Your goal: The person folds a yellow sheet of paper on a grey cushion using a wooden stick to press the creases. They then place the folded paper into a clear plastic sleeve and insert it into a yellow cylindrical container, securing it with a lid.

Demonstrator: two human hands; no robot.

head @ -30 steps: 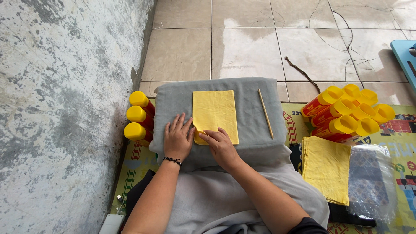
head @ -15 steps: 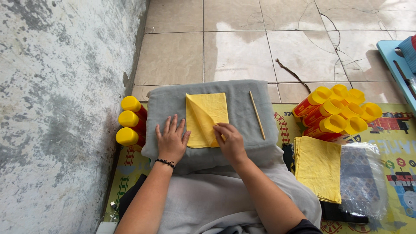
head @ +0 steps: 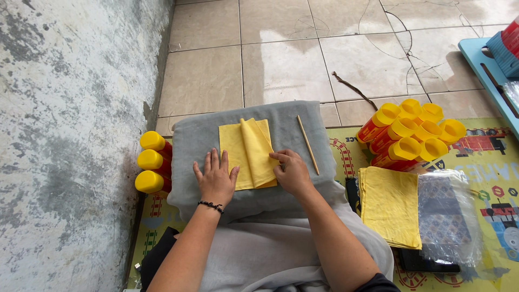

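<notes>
Now we press our left hand (head: pixel 215 178), fingers spread flat, on the grey cushion (head: pixel 189 146) beside the folded yellow cloth (head: pixel 247 154); our right hand (head: pixel 292 172), fingers together, holds the cloth's edge down.

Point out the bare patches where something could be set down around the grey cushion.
Free: the tiled floor beyond the grey cushion, apart from a twig. Also the cushion's strip right of the wooden stick. Crowded: the mat at right, filled by yellow-capped bottles, stacked yellow sheets and a plastic bag. Three bottles fill the wall side.
</notes>
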